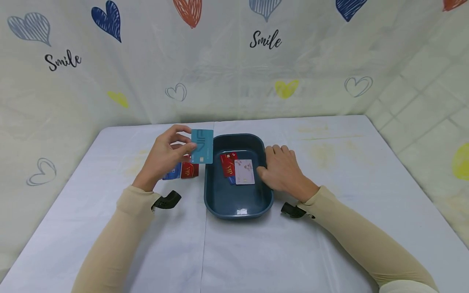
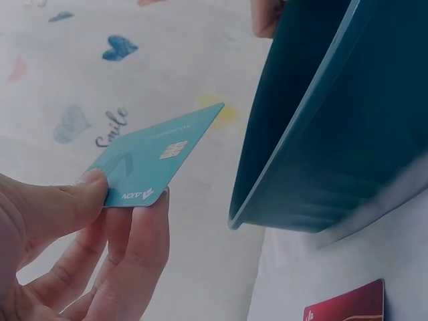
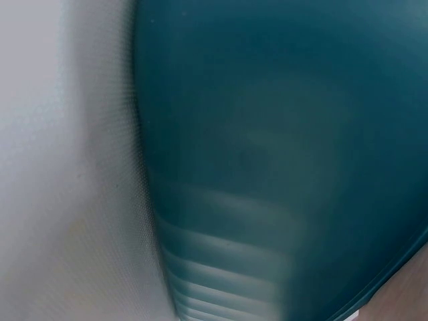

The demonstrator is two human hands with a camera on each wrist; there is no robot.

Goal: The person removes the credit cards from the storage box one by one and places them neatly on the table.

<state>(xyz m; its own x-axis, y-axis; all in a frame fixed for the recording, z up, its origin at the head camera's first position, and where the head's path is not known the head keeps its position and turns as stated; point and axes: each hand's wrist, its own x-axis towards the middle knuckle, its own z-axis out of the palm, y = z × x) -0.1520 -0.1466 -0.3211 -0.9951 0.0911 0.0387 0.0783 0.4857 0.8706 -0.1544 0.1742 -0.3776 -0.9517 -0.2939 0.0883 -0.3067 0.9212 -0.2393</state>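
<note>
My left hand (image 1: 161,152) pinches a teal VIP card (image 1: 203,152) between thumb and fingers, in the air by the left rim of a dark blue plastic basin (image 1: 234,201). In the left wrist view the card's gold chip (image 2: 174,150) faces the camera. On the opposite side my right hand (image 1: 283,171) grips the basin's right rim, thumb over the inner edge. Inside the basin lie a red VIP card (image 1: 227,162), a white patterned card (image 1: 244,173) overlapping it, and a blue card (image 1: 231,180) mostly hidden beneath.
Left of the basin, below my left hand, a blue card (image 1: 173,172) and another red VIP card (image 1: 189,170) lie on the white tablecloth (image 1: 176,248). A cloth backdrop (image 1: 220,53) printed with hearts hangs behind the table. Both wrists carry a small black camera.
</note>
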